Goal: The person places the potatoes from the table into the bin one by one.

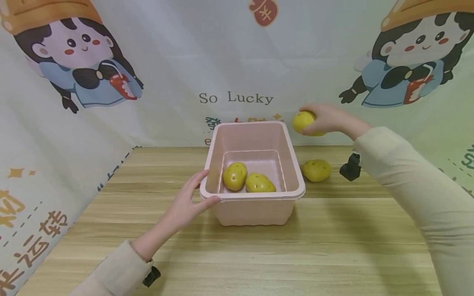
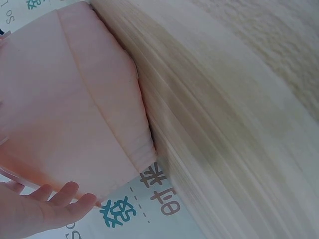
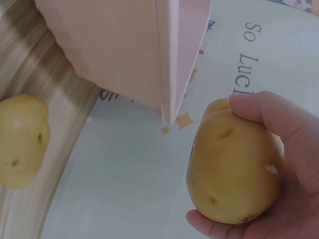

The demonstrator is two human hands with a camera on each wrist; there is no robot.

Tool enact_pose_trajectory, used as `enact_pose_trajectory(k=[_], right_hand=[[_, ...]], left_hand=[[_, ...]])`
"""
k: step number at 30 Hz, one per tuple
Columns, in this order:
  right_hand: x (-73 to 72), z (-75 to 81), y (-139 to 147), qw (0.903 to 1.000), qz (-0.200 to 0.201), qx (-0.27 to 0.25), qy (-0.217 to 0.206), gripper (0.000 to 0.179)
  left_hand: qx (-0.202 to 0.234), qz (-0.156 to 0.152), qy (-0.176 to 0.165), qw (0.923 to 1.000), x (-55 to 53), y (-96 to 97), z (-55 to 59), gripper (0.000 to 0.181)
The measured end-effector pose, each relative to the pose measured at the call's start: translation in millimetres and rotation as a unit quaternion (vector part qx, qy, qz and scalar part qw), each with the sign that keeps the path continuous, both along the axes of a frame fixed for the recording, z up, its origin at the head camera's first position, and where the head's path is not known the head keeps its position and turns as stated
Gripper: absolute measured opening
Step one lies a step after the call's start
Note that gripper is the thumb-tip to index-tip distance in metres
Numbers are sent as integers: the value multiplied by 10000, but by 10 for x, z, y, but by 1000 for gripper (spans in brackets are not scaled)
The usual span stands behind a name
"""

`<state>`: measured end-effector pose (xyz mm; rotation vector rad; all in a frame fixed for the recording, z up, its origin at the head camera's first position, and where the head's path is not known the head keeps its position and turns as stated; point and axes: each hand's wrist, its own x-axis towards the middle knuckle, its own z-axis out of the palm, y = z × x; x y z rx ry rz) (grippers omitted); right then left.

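A pink plastic bin [image 1: 255,211] stands on the table with two yellow potatoes inside, one potato [image 1: 235,176] at the left and another potato [image 1: 260,183] beside it. My left hand [image 1: 185,207] touches the bin's near left corner, thumb on the rim and fingers along the left side. Up in the air, right of the bin's far corner, my right hand [image 1: 327,120] grips a potato [image 3: 237,164] between thumb and fingers. Below that hand, a further potato [image 1: 317,170] lies on the table close to the bin's right side.
The wooden table [image 1: 259,259] runs back to a printed cloth backdrop [image 1: 177,61] behind the bin. A black wrist device [image 1: 351,166] hangs under the right sleeve, and another black device [image 1: 151,276] sits at the left cuff.
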<state>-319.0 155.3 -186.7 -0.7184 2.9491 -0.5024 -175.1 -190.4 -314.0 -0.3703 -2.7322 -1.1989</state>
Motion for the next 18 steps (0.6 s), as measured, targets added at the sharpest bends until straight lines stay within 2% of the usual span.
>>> enact_pose_trajectory(k=[18], right_hand=[[-20,24,-322,9995,221,176,146,69]], left_hand=[[-29,14,-23,10000,3,3,8,76]])
